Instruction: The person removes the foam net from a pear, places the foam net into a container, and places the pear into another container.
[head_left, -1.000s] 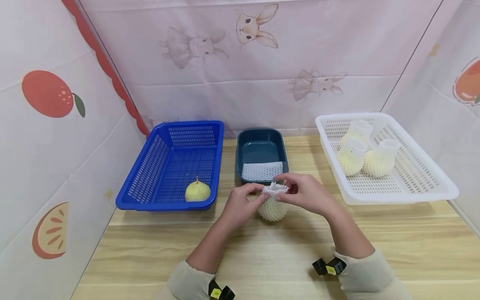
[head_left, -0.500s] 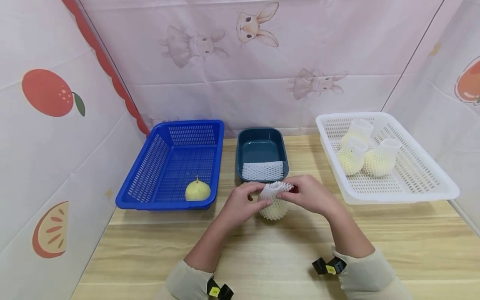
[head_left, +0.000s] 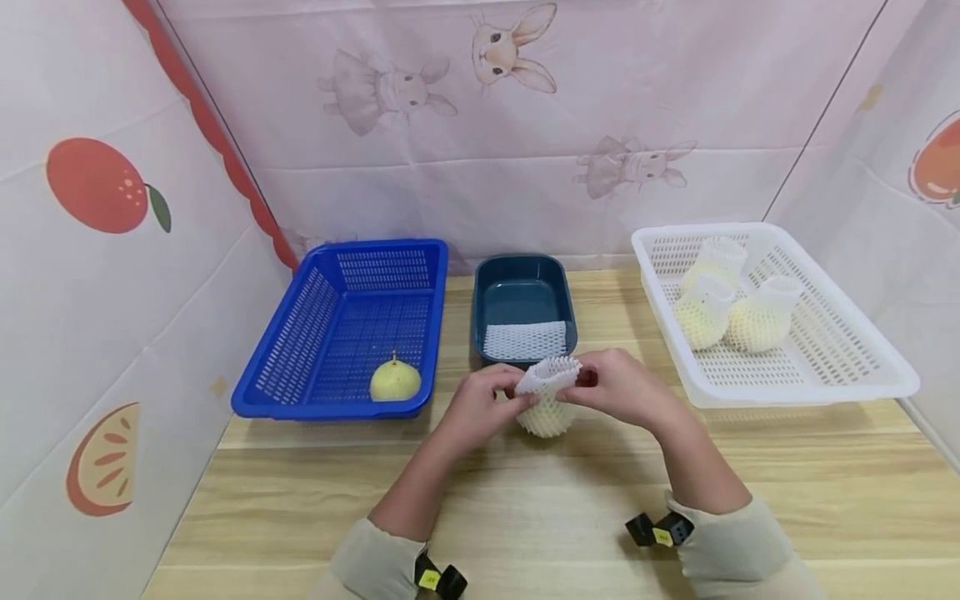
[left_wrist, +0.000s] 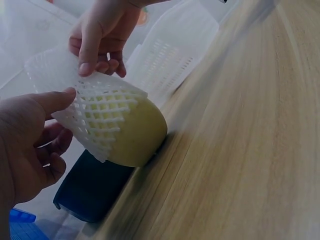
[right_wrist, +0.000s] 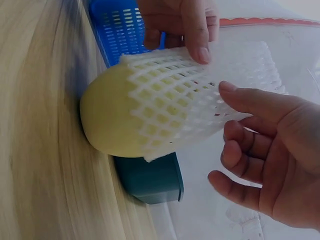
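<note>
A yellow-green pear [right_wrist: 107, 117] stands on the table, its upper part inside a white foam fruit net [head_left: 546, 390]. In both wrist views the lower part of the pear is bare, and the net's loose top extends beyond the fruit. My left hand [head_left: 477, 408] pinches the net on the left side between thumb and fingers. On the opposite side, my right hand [head_left: 621, 390] pinches it the same way. The pear's stem is hidden in the net.
A blue basket [head_left: 300, 411] at left holds one bare pear [head_left: 395, 382]. Behind my hands, a dark teal tray [head_left: 521, 292] contains flat white foam netting [head_left: 525, 341]. At right, a white basket [head_left: 810, 395] holds three netted pears [head_left: 759, 323].
The net's top opening, bunched between my fingers a second ago, now stands higher and wider above them. My hands stay on either side of the pear and have shifted only slightly.
</note>
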